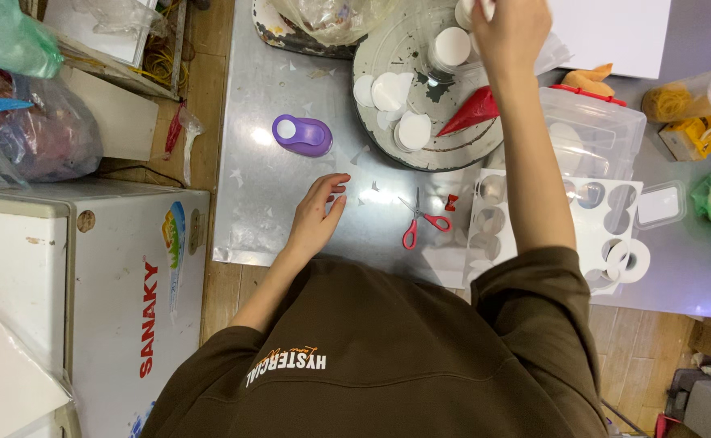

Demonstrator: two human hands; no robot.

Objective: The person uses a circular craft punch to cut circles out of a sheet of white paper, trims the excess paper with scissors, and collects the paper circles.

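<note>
My left hand (316, 212) rests flat on the metal table (274, 203), fingers together and empty, just below a purple paper punch (302, 134). My right hand (508, 32) reaches far over a round grey turntable (388, 49) and grips a small white round piece at the top edge of the view. White paper circles (394, 93) lie on the turntable, and a red piping cone (472, 113) rests on its right rim. Red-handled scissors (419, 219) lie between my arms.
A white sheet with round holes cut out (615, 235) lies under my right arm, beside a clear plastic box (595, 130). A white chest freezer (88, 268) stands on the left. Plastic bags (31, 122) and a tub of rubber bands (688, 97) sit at the edges.
</note>
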